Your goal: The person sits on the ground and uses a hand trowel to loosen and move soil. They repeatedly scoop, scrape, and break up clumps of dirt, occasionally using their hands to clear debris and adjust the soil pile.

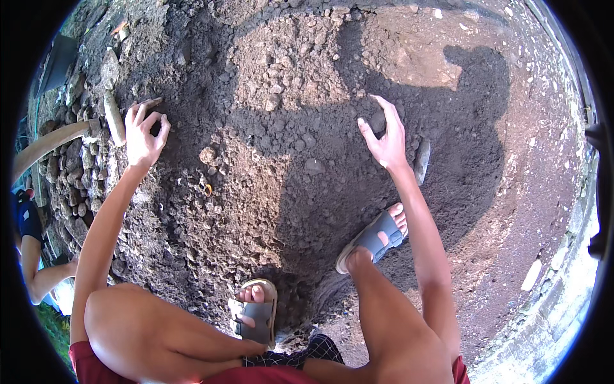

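Observation:
My left hand (145,137) hovers over dark soil (192,105) at left, thumb and forefinger curved towards each other with a gap between them. Nothing shows in it. Right beside its wrist lies a long pale piece (113,117), stone or tool head, I cannot tell. My right hand (389,137) is low over the shaded soil, thumb and fingers spread around a dark rounded stone or clod (379,121). Whether they press on it is unclear. A flat elongated stone (422,162) lies just right of that wrist. A smooth grey stone (314,166) sits between the hands.
A curved wooden tool handle (53,144) enters from the left above piled stones (72,177). Another person's bent leg (41,269) shows at the left edge. My sandalled feet (254,312) stand on the soil. A pale concrete edge (542,326) curves along the right.

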`<state>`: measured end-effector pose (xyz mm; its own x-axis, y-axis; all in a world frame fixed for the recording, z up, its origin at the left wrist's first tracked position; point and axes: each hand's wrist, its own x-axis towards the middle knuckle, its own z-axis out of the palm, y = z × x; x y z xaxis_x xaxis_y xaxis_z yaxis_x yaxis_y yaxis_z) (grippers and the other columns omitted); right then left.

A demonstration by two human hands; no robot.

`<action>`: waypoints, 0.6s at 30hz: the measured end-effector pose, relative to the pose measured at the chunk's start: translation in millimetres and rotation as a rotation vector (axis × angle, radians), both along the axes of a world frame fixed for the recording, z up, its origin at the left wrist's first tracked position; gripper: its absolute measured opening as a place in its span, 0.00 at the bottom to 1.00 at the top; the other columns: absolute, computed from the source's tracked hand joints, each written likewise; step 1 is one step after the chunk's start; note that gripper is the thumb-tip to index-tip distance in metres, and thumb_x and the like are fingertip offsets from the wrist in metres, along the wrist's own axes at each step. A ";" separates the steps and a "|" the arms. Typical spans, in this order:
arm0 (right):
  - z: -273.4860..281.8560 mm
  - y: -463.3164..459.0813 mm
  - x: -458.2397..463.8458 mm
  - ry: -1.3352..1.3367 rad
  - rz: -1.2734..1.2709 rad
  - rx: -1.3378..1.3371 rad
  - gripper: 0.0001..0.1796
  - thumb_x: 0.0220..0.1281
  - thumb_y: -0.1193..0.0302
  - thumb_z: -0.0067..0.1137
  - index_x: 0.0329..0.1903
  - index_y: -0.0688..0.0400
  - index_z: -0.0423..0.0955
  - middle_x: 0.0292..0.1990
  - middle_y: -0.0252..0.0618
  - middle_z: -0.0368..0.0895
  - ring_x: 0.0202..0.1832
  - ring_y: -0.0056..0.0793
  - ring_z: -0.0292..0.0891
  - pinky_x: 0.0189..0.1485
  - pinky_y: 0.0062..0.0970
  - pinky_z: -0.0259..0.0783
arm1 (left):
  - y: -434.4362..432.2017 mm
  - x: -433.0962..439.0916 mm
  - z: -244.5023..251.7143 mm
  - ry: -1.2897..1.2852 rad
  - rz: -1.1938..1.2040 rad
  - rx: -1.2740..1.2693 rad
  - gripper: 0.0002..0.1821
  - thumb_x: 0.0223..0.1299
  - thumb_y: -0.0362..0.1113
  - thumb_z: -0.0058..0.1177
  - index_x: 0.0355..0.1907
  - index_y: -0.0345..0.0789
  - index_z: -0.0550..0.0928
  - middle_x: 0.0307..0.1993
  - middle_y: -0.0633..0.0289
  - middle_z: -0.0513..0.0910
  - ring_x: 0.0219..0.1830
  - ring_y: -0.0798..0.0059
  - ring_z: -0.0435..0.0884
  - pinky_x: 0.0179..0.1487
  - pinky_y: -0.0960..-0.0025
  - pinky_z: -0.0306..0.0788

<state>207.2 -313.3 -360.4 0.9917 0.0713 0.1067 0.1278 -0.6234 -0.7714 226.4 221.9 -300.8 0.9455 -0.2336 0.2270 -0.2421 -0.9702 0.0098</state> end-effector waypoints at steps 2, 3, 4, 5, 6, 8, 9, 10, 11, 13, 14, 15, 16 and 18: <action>-4.7 -4.9 -12.1 -0.110 -0.070 -0.287 0.33 0.67 0.52 0.68 0.69 0.53 0.74 0.63 0.47 0.81 0.70 0.58 0.71 0.75 0.53 0.63 | 0.4 -0.3 0.5 0.011 0.008 0.004 0.09 0.63 0.38 0.63 0.37 0.34 0.88 0.54 0.51 0.84 0.62 0.46 0.75 0.73 0.49 0.66; -9.1 -9.5 -14.7 -0.090 -0.124 -0.435 0.33 0.67 0.52 0.68 0.69 0.53 0.74 0.63 0.47 0.82 0.70 0.58 0.70 0.76 0.54 0.61 | 0.7 -1.4 0.5 0.018 0.020 -0.002 0.09 0.63 0.38 0.63 0.37 0.34 0.88 0.54 0.51 0.84 0.62 0.46 0.75 0.73 0.49 0.66; -14.4 -14.2 -14.8 -0.132 -0.161 -0.500 0.32 0.67 0.53 0.67 0.69 0.53 0.74 0.63 0.46 0.82 0.70 0.58 0.69 0.77 0.54 0.59 | 0.9 -1.1 0.1 -0.027 -0.014 0.025 0.10 0.63 0.39 0.63 0.37 0.34 0.88 0.54 0.52 0.84 0.61 0.47 0.75 0.70 0.50 0.68; -20.2 -18.1 -12.2 -0.092 -0.229 -0.448 0.31 0.68 0.52 0.67 0.68 0.53 0.75 0.64 0.47 0.81 0.70 0.59 0.69 0.77 0.54 0.58 | 1.6 -1.0 0.0 -0.003 0.005 0.009 0.10 0.63 0.39 0.63 0.37 0.34 0.88 0.54 0.52 0.84 0.62 0.47 0.75 0.70 0.50 0.68; -25.3 -21.7 -8.7 -0.051 -0.245 -0.418 0.32 0.68 0.51 0.67 0.67 0.54 0.75 0.65 0.48 0.79 0.71 0.59 0.69 0.77 0.54 0.58 | 2.1 -1.8 -0.3 0.024 0.026 -0.006 0.10 0.63 0.39 0.63 0.37 0.34 0.88 0.54 0.52 0.84 0.62 0.47 0.75 0.69 0.51 0.68; -32.2 -25.1 1.9 0.009 -0.252 -0.402 0.32 0.68 0.48 0.65 0.68 0.52 0.74 0.71 0.52 0.74 0.73 0.59 0.68 0.77 0.55 0.58 | 2.9 -2.0 -0.8 0.055 0.055 -0.002 0.09 0.63 0.39 0.63 0.38 0.34 0.89 0.56 0.53 0.84 0.62 0.48 0.75 0.69 0.53 0.69; -33.4 -25.3 7.6 0.057 -0.251 -0.454 0.33 0.69 0.47 0.64 0.68 0.51 0.73 0.71 0.52 0.73 0.74 0.59 0.67 0.77 0.55 0.59 | 3.1 -1.8 -1.2 0.044 0.046 -0.008 0.09 0.63 0.39 0.64 0.37 0.34 0.89 0.56 0.53 0.84 0.62 0.48 0.75 0.70 0.53 0.69; -32.8 -25.5 14.1 0.122 -0.250 -0.500 0.33 0.69 0.47 0.63 0.69 0.50 0.73 0.72 0.52 0.72 0.75 0.58 0.66 0.77 0.56 0.59 | 3.3 -1.4 -1.3 0.033 0.037 -0.013 0.09 0.63 0.38 0.64 0.37 0.34 0.88 0.57 0.53 0.84 0.62 0.48 0.75 0.70 0.53 0.69; -31.0 -24.8 18.8 0.187 -0.249 -0.546 0.33 0.70 0.46 0.62 0.70 0.48 0.72 0.73 0.52 0.71 0.75 0.58 0.66 0.76 0.56 0.59 | 3.4 -1.4 -1.3 0.023 0.026 -0.018 0.09 0.63 0.38 0.64 0.37 0.35 0.88 0.57 0.53 0.84 0.62 0.48 0.75 0.70 0.53 0.69; -25.9 -23.5 30.5 0.241 -0.195 -0.573 0.31 0.71 0.44 0.60 0.69 0.47 0.73 0.70 0.52 0.73 0.71 0.59 0.71 0.72 0.57 0.64 | 3.4 -1.4 -0.6 0.025 0.020 -0.020 0.09 0.62 0.38 0.64 0.37 0.35 0.88 0.57 0.54 0.84 0.62 0.49 0.75 0.70 0.52 0.69; -23.3 -22.5 33.4 0.293 -0.170 -0.571 0.31 0.71 0.44 0.60 0.68 0.47 0.73 0.69 0.52 0.74 0.69 0.59 0.72 0.70 0.57 0.66 | 2.9 -2.2 -0.5 0.024 0.019 -0.016 0.09 0.62 0.39 0.64 0.37 0.35 0.88 0.57 0.54 0.85 0.62 0.49 0.75 0.70 0.52 0.68; -20.9 -22.3 34.4 0.314 -0.162 -0.563 0.31 0.71 0.44 0.60 0.67 0.48 0.73 0.68 0.52 0.75 0.67 0.59 0.74 0.68 0.58 0.67 | 2.8 -0.7 -0.2 0.017 0.014 -0.011 0.09 0.63 0.39 0.64 0.37 0.35 0.88 0.57 0.54 0.85 0.62 0.48 0.75 0.70 0.52 0.68; -19.9 -20.7 31.4 0.244 -0.156 -0.548 0.28 0.71 0.47 0.61 0.64 0.50 0.75 0.61 0.51 0.79 0.61 0.57 0.78 0.64 0.56 0.70 | 2.5 -1.8 -0.1 0.022 0.024 -0.014 0.09 0.63 0.39 0.64 0.36 0.34 0.88 0.56 0.53 0.85 0.62 0.48 0.75 0.71 0.52 0.68; -19.8 -19.1 20.1 0.168 -0.169 -0.442 0.25 0.72 0.50 0.61 0.62 0.51 0.77 0.57 0.49 0.82 0.60 0.56 0.79 0.63 0.54 0.71 | 2.7 -1.6 -0.1 0.026 0.022 -0.022 0.09 0.63 0.38 0.64 0.36 0.34 0.88 0.55 0.53 0.85 0.62 0.47 0.75 0.72 0.51 0.67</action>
<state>227.3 -332.4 -380.2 0.9942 -0.0893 -0.0597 -0.1064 -0.8964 -0.4304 224.8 224.6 -300.9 0.9559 -0.2080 0.2075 -0.2201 -0.9748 0.0370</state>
